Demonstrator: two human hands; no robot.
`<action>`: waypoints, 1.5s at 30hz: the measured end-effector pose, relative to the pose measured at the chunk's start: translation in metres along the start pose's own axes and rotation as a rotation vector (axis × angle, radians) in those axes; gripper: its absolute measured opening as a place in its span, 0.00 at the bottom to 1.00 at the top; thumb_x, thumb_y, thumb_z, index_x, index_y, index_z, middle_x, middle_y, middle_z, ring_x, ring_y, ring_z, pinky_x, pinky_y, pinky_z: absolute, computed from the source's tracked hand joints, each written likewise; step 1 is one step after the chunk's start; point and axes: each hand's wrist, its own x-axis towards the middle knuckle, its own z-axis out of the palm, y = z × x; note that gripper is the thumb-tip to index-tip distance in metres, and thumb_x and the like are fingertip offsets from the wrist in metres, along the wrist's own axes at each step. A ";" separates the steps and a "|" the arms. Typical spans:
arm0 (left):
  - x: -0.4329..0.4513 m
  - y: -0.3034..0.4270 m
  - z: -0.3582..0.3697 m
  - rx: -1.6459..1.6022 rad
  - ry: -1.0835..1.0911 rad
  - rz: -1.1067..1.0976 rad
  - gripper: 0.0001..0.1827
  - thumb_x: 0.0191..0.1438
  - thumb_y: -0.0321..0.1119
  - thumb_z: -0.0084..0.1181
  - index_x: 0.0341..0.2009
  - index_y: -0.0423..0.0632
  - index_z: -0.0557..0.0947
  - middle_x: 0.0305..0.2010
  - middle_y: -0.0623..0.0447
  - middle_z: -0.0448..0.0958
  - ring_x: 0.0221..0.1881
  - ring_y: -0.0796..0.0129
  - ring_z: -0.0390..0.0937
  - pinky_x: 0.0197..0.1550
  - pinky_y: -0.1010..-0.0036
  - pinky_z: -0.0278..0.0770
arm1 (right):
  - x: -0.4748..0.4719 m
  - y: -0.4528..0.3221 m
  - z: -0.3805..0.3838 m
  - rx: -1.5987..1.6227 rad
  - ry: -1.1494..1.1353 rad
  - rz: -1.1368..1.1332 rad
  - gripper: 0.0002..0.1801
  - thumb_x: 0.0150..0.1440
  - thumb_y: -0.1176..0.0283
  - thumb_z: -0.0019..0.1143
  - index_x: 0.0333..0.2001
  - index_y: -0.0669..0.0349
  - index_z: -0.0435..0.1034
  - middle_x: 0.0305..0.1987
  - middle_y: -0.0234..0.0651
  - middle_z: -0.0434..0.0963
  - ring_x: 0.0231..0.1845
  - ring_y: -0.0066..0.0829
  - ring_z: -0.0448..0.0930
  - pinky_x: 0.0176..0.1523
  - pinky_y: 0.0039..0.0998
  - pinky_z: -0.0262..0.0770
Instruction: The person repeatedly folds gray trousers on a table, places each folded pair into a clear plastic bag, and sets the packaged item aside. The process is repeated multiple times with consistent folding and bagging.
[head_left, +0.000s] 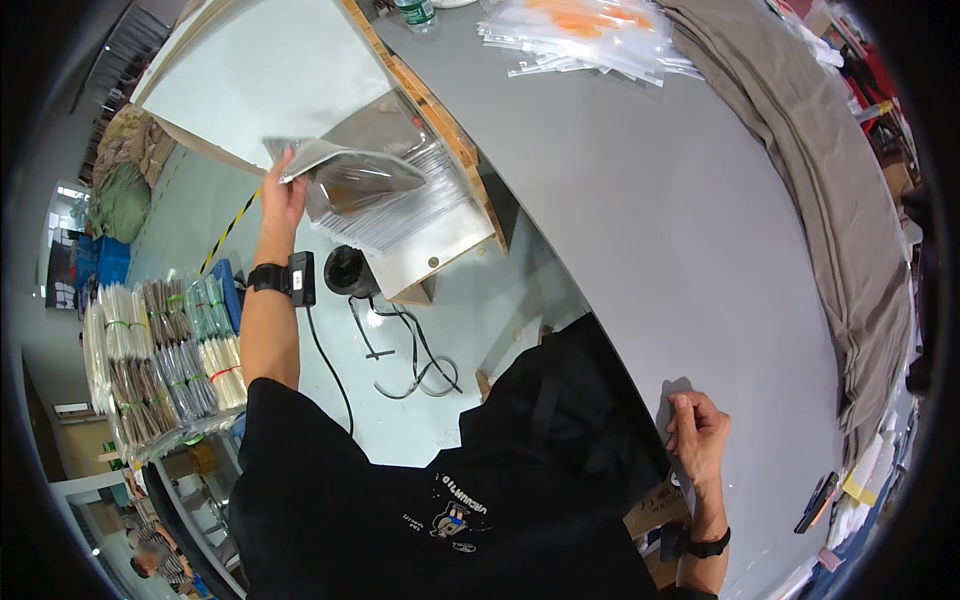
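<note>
My left hand (283, 201) reaches out at the upper left and grips the edge of a clear plastic packet (360, 176), which bows upward. Below the packet, a fanned stack of flat plastic-wrapped packets (409, 214) lies on a white board shelf with a wooden edge (469, 238). What the packets contain is hard to make out through the glare. My right hand (697, 435) rests on the near edge of the grey table (645, 247), its fingers curled and nothing visible in it. Both wrists wear black bands; the left one carries a black box with a cable.
Zip bags with orange print (577, 34) lie at the table's far end beside a plastic bottle (417, 13). Folded taupe fabric (810, 187) runs along the right side. Bundled packets (161, 352) are stacked at left. A black bin (349, 271) and loose straps (416, 352) are on the floor.
</note>
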 end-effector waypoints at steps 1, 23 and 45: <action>-0.004 0.007 0.017 -0.018 -0.098 0.030 0.11 0.67 0.33 0.61 0.49 0.40 0.80 0.42 0.49 0.82 0.40 0.68 0.82 0.38 0.77 0.82 | 0.000 0.001 0.001 -0.004 0.015 -0.010 0.15 0.71 0.65 0.59 0.40 0.68 0.81 0.19 0.29 0.76 0.15 0.15 0.72 0.20 0.21 0.66; 0.041 -0.085 0.002 1.947 -0.161 0.396 0.35 0.70 0.63 0.43 0.74 0.63 0.70 0.80 0.41 0.60 0.80 0.42 0.54 0.80 0.45 0.45 | -0.003 0.015 0.007 -0.061 0.176 -0.035 0.15 0.70 0.65 0.61 0.39 0.68 0.81 0.19 0.26 0.76 0.20 0.14 0.74 0.25 0.20 0.68; -0.066 -0.109 0.169 1.215 -0.398 0.966 0.14 0.69 0.34 0.57 0.55 0.44 0.86 0.57 0.44 0.82 0.58 0.53 0.79 0.61 0.63 0.76 | 0.052 0.016 -0.114 -0.289 0.638 -0.244 0.13 0.67 0.67 0.63 0.36 0.67 0.80 0.20 0.36 0.75 0.22 0.19 0.73 0.28 0.26 0.70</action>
